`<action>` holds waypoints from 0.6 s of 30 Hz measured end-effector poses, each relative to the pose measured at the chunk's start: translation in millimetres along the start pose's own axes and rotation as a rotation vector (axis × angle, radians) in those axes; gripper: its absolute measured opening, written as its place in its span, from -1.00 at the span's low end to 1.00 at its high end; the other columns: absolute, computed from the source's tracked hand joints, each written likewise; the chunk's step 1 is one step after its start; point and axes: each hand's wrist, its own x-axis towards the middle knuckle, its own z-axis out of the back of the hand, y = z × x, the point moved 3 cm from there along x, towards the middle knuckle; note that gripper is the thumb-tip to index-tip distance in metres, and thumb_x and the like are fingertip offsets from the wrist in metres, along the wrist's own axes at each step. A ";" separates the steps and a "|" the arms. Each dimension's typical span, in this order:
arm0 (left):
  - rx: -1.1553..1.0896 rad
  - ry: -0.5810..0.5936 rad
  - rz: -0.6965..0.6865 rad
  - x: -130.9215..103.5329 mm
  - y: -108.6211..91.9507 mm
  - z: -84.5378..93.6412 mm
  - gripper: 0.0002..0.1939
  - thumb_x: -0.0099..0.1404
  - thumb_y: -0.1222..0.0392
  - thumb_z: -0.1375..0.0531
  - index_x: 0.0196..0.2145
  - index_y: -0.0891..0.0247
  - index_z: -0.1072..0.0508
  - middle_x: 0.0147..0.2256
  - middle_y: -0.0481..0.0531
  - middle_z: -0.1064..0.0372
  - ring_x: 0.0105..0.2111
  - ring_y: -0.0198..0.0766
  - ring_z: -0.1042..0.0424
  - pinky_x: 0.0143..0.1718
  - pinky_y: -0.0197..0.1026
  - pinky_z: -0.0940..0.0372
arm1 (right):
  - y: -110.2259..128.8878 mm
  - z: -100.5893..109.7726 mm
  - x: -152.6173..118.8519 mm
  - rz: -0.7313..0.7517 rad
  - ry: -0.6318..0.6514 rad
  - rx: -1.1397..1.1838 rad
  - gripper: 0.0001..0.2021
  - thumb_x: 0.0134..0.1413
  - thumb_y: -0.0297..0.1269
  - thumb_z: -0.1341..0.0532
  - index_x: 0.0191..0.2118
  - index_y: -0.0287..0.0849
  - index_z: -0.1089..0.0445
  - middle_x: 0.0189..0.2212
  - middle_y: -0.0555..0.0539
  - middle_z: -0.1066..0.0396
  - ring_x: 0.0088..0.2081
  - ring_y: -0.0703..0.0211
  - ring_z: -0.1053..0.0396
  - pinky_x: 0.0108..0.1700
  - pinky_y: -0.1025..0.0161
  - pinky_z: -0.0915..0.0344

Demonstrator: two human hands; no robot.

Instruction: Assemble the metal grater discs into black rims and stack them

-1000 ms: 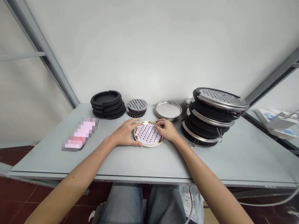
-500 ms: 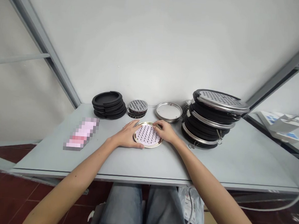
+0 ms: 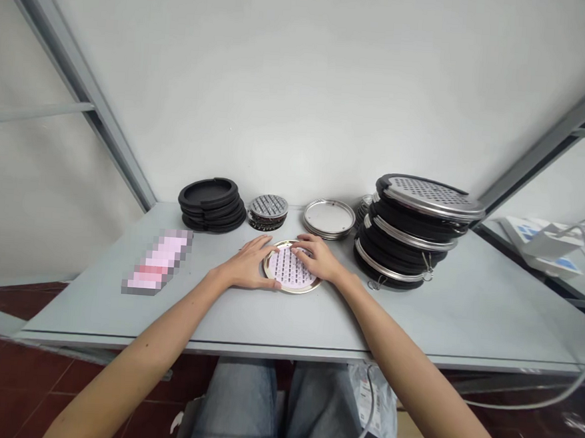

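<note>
The left hand (image 3: 246,265) is spread wide, its thumb and index finger laid against the left side of a shallow round gold-coloured metal dish (image 3: 308,290). Inside the dish, a pale lilac disc with rows of small holes (image 3: 288,275) is seated, framed by the shiny rim. The right hand (image 3: 320,257) is partly curled, its fingertips reaching over the far right part of the disc; whether anything is pinched by it cannot be told. The dish is set flat on a pale grey table (image 3: 265,320), between the two hands. Behind it, near the wall (image 3: 302,79), a short stack of round silver perforated discs (image 3: 268,207) and a stack of shallow round silver metal dishes (image 3: 329,217) are placed side by side, slightly apart. To the left of these, a pile of round black rings (image 3: 212,207) is seen, and nearer the front edge a flat pink object (image 3: 158,262) is blurred by pixelation. To the right, a tall, uneven stack of black and silver round pieces (image 3: 411,234) is topped by a silver perforated plate (image 3: 432,191), with thin wire clips (image 3: 428,267) attached at its side.
</note>
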 end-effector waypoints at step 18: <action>0.047 0.021 0.032 7.1 -3.5 -4.8 -0.12 0.17 -0.37 -0.13 0.28 0.22 -0.15 0.33 0.29 0.12 0.33 0.19 0.17 0.28 0.20 0.15 | 0.9 -3.2 4.3 0.052 -0.001 -0.001 -0.74 0.21 -0.23 -0.12 -0.10 -0.19 -0.46 -0.10 -0.16 -0.45 -0.04 0.04 -0.36 0.09 0.12 -0.18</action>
